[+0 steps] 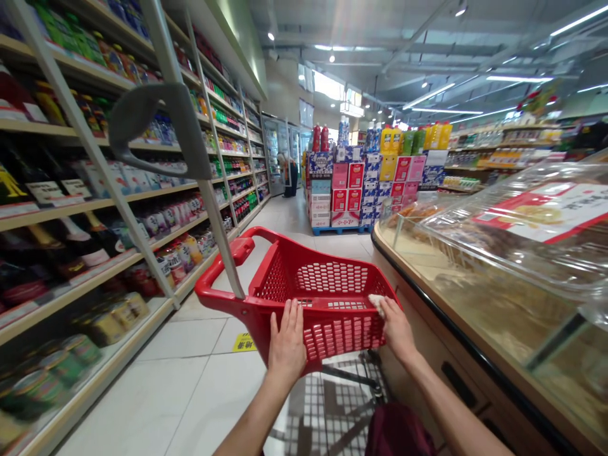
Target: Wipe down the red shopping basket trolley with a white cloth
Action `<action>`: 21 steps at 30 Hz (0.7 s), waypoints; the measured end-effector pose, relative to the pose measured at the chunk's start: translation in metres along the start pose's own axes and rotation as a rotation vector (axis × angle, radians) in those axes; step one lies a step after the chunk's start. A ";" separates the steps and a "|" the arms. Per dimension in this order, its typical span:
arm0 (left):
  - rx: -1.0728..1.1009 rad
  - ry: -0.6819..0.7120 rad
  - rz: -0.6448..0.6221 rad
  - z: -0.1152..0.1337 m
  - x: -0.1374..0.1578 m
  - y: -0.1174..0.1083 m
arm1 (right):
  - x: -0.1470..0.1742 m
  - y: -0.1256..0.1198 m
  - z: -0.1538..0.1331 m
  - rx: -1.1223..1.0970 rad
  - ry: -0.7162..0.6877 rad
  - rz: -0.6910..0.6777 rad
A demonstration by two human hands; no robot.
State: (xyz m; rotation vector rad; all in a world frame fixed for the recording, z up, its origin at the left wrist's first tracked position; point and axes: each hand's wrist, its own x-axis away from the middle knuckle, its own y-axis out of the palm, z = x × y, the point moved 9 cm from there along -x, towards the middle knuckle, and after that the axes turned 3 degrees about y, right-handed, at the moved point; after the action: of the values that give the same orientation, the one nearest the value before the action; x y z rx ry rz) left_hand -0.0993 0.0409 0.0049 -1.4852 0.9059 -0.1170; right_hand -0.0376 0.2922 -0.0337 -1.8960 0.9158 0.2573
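A red plastic shopping cart (266, 310) with perforated basket walls stands in front of me, and its tall metal pole carries a grey handle (190, 133) at the left. My left hand (287, 342) lies with outstretched fingers against the near side of the basket, fingertips close to the rim. At the basket's right corner, my right hand (396, 326) has its fingers pressed on a crumpled white cloth (377, 302) that touches the red rim. Whether it is cloth or tissue is hard to make out.
Shelves (114, 202) of bottles and cans line the left side. A glass-fronted counter (427, 266) with packaged food runs close along the right. Stacked boxes (349, 190) stand on a blue pallet ahead. A yellow floor sticker (244, 342) lies on the tiles; a person (289, 174) is far back.
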 end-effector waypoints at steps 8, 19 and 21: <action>0.005 0.002 0.008 0.000 0.001 -0.001 | -0.022 -0.027 -0.045 -0.258 0.060 -0.249; -0.001 -0.020 0.054 -0.003 0.003 0.000 | -0.010 0.003 -0.039 0.097 -0.050 -0.196; 0.000 -0.010 0.055 -0.003 0.004 0.000 | -0.007 -0.006 -0.020 0.140 -0.089 -0.148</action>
State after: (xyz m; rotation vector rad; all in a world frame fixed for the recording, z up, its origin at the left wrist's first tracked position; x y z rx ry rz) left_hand -0.0987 0.0361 0.0037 -1.4584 0.9379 -0.0686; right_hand -0.0420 0.2801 -0.0155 -1.7978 0.7119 0.1823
